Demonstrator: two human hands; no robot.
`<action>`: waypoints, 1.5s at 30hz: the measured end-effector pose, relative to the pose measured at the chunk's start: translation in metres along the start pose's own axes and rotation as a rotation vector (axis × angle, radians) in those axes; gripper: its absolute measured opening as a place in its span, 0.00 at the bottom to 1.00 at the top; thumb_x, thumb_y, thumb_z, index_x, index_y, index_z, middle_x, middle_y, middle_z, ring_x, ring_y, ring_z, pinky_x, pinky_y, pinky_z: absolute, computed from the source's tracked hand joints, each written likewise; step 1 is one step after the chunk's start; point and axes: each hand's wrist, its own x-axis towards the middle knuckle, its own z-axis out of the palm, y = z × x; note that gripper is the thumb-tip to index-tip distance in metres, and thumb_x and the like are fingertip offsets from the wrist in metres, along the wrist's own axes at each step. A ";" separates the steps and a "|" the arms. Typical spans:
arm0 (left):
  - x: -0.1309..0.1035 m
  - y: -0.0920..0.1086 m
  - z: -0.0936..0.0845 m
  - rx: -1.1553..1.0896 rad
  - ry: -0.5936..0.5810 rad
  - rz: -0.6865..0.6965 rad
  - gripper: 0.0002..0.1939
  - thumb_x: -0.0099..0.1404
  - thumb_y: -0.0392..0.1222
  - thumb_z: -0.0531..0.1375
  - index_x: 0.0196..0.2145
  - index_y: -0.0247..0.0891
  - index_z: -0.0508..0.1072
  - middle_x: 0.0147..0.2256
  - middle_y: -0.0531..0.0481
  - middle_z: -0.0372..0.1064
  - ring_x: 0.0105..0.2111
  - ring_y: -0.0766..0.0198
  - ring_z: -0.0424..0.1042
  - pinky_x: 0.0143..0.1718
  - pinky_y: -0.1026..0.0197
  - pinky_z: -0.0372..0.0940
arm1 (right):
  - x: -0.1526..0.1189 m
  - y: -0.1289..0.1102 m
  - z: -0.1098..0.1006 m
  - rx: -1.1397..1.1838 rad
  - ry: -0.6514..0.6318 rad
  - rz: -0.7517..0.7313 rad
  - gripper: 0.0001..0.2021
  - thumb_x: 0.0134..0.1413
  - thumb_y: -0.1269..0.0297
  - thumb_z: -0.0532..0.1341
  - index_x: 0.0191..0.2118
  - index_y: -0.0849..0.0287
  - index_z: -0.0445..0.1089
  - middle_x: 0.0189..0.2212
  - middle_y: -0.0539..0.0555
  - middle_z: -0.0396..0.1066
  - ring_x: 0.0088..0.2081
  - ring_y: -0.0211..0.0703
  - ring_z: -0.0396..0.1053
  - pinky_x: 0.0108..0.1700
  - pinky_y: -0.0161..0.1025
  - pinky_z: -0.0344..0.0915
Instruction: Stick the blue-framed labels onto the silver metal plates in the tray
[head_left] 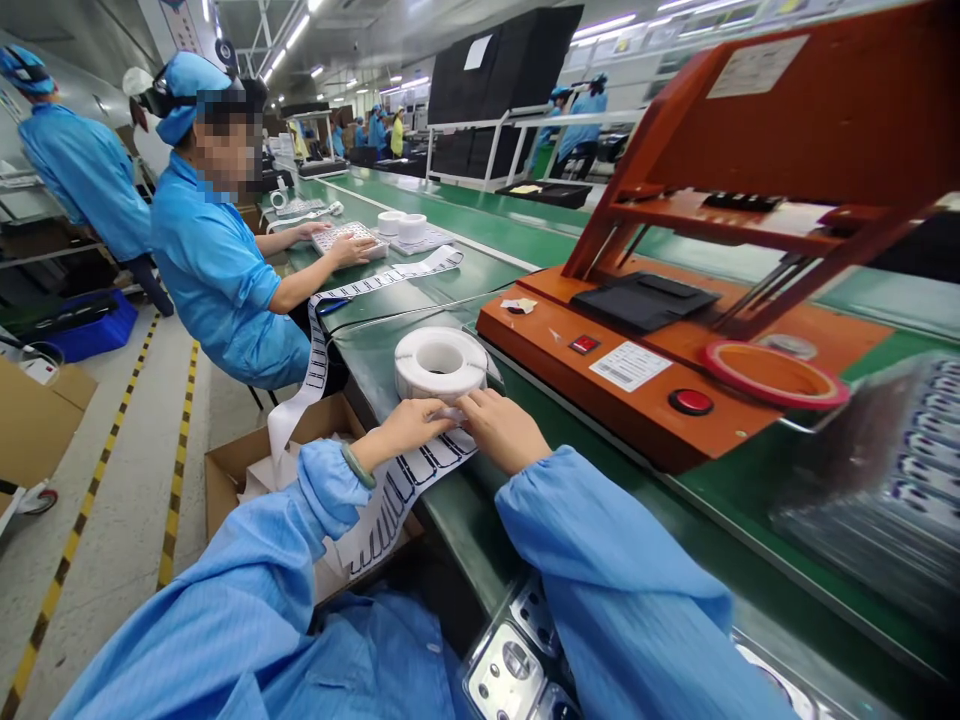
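Note:
In front of me, a white roll of adhesive strip (420,350) lies flat on the green bench. From it, a white backing strip with dark U-shaped outlines (397,490) runs over the bench edge and down into a cardboard box. My left hand (409,430) is closed, its fingertips pinching at the strip just before the roll. My right hand (501,428) meets it from the right, also with thumb and fingers pressed together on the strip. The exact bit between the fingertips is mostly hidden. Silver-and-black parts in a clear tray (517,655) are below my right forearm.
An orange press (622,370) with raised top stands right of the roll, a red tape ring (776,375) on its base. Trays of parts (892,480) are stacked far right. A co-worker in blue (217,270) sits left, touching a tray. The cardboard box (225,490) holds backing paper.

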 end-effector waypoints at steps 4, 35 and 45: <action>0.002 -0.006 0.006 -0.038 0.008 -0.031 0.12 0.59 0.45 0.60 0.37 0.34 0.77 0.34 0.47 0.76 0.36 0.60 0.71 0.43 0.59 0.64 | -0.001 0.001 0.006 0.016 -0.001 0.017 0.03 0.54 0.76 0.58 0.34 0.62 0.67 0.33 0.59 0.69 0.35 0.47 0.64 0.33 0.40 0.55; -0.027 -0.052 -0.043 0.043 0.498 -0.246 0.14 0.64 0.49 0.53 0.36 0.35 0.70 0.33 0.50 0.69 0.35 0.63 0.68 0.39 0.63 0.63 | -0.029 0.000 0.004 0.315 0.053 0.129 0.07 0.57 0.73 0.54 0.32 0.59 0.68 0.33 0.56 0.69 0.36 0.43 0.64 0.37 0.37 0.59; -0.117 -0.128 -0.054 0.289 0.309 -0.494 0.40 0.53 0.38 0.60 0.62 0.30 0.52 0.64 0.32 0.47 0.65 0.42 0.43 0.62 0.39 0.43 | -0.037 -0.012 -0.017 0.392 0.131 0.154 0.11 0.58 0.66 0.57 0.45 0.60 0.68 0.49 0.60 0.67 0.49 0.49 0.66 0.49 0.46 0.63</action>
